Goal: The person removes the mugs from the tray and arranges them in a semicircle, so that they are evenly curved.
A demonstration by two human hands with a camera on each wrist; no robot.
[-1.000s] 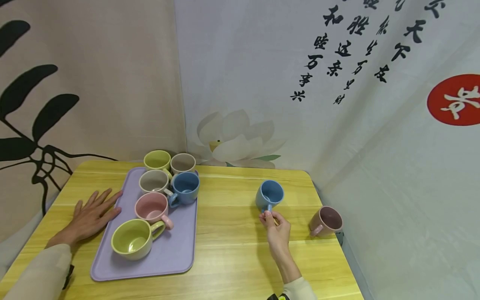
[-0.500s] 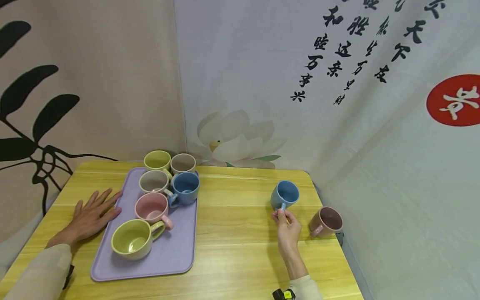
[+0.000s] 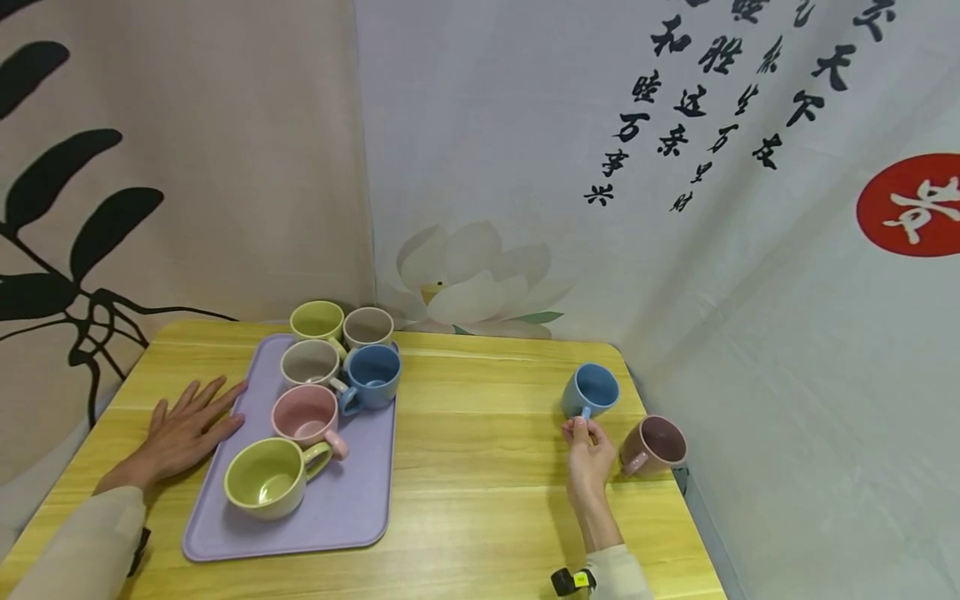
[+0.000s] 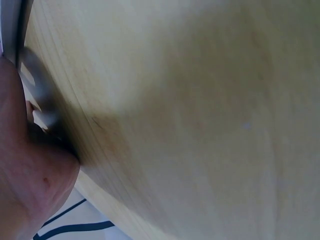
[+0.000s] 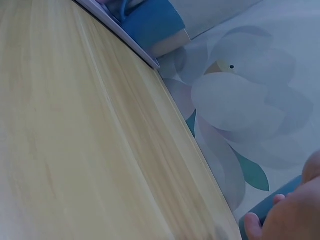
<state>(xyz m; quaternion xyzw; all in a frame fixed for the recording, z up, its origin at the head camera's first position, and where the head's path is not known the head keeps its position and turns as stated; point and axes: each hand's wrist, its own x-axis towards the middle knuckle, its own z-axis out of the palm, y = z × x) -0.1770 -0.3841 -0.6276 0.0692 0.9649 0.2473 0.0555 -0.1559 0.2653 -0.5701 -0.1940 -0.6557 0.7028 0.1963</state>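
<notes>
My right hand (image 3: 587,450) pinches the handle of a blue mug (image 3: 592,390) that stands on the yellow wooden table (image 3: 472,467), close to a mauve mug (image 3: 652,445) at the right edge. In the right wrist view only a sliver of the blue mug (image 5: 272,207) and my fingertips (image 5: 252,222) show. My left hand (image 3: 183,433) lies flat, fingers spread, on the table beside a lilac tray (image 3: 352,508). The left wrist view shows just the palm (image 4: 30,190) pressed on the wood.
The tray holds several mugs: a big green one (image 3: 266,477), a pink one (image 3: 306,415), a blue one (image 3: 371,375), a beige one (image 3: 310,362). A green mug (image 3: 317,320) and a beige mug (image 3: 367,326) stand at its far end. Printed cloth walls close the back and right sides.
My right hand has slid the blue mug to the right across the table, toward the mauve mug. The left hand has stayed flat in place.
</notes>
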